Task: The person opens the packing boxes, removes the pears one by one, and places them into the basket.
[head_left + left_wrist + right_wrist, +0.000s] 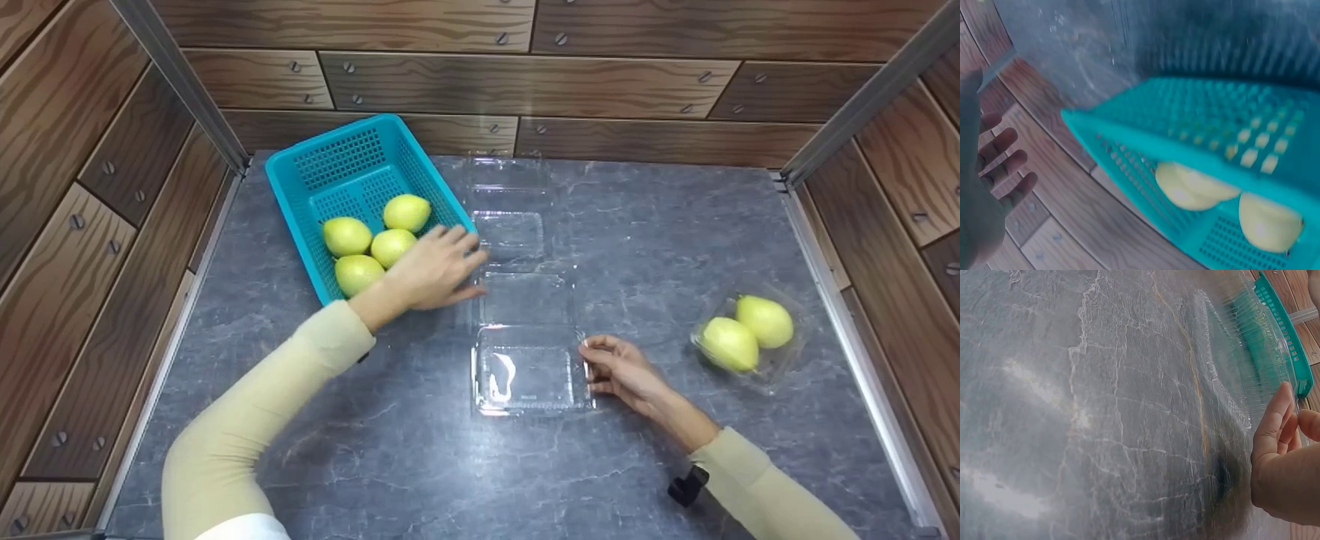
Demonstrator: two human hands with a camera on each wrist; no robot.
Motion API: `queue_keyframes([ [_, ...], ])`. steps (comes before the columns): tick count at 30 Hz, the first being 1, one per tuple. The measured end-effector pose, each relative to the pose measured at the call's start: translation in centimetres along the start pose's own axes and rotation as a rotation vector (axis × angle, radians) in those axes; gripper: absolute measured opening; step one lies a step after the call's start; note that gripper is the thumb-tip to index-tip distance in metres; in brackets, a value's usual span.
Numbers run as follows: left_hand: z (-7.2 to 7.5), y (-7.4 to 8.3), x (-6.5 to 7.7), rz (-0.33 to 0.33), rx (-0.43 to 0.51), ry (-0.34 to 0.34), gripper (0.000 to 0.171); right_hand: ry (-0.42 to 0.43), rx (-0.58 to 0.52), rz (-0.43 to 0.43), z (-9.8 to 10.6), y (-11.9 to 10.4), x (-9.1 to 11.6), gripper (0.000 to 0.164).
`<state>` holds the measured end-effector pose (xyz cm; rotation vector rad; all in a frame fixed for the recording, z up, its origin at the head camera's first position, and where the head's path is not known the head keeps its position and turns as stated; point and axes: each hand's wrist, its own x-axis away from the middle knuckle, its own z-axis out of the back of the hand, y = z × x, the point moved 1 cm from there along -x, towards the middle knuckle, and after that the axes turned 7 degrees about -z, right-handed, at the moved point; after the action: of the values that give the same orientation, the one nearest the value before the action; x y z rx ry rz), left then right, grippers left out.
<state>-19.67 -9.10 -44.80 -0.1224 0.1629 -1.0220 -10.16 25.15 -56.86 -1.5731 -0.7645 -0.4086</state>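
Note:
My right hand (626, 375) pinches the right edge of a clear plastic clamshell container (529, 379) on the grey table. In the right wrist view, the thumb and fingers (1275, 419) meet at the thin clear wall. My left hand (439, 270) hovers over the right rim of a teal basket (289, 217), its fingers spread and holding nothing. Several yellow-green pears (347, 237) lie in the basket. From the left wrist view, the left hand (988, 180) appears beside the basket, apart from the pears (1269, 222).
More clear plastic (510, 229) stretches behind the near container; its outlines are hard to separate. On the right, another clear container (780, 379) holds two pears (765, 321). Wood-patterned walls (525, 82) bound the table at the back and sides.

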Motion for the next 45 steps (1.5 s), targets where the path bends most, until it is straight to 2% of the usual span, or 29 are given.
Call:
queue_keyframes([
  [8, -1.5, 3.3, 1.0, -0.091, -0.025, 0.029, 0.060, 0.004, 0.013, 0.011, 0.0, 0.1, 0.0, 0.011],
  [16, -2.8, 5.8, 2.2, -0.148, -0.012, 0.034, 0.054, 0.011, 0.014, 0.012, 0.0, 0.2, 0.0, 0.014],
  [24, -4.6, 7.5, 3.6, -0.139, 0.046, 0.167, 0.045, 0.008, 0.011, 0.018, 0.0, 0.2, 0.1, 0.015],
  [31, -5.6, 8.4, 4.7, -0.097, 0.120, 0.137, 0.048, 0.016, 0.013, 0.016, 0.1, 0.2, 0.1, 0.017],
  [34, -6.0, 8.8, 5.1, -0.092, 0.144, 0.153, 0.047, 0.014, 0.017, 0.018, 0.1, 0.2, 0.0, 0.014],
  [42, -6.9, 10.7, 5.8, -0.156, 0.091, 0.244, 0.042, 0.000, 0.004, 0.022, 0.1, 0.2, 0.0, 0.016],
  [45, -7.0, 11.2, 5.9, -0.193, 0.080, 0.246, 0.043, -0.001, 0.003, 0.022, 0.0, 0.2, 0.0, 0.014],
])
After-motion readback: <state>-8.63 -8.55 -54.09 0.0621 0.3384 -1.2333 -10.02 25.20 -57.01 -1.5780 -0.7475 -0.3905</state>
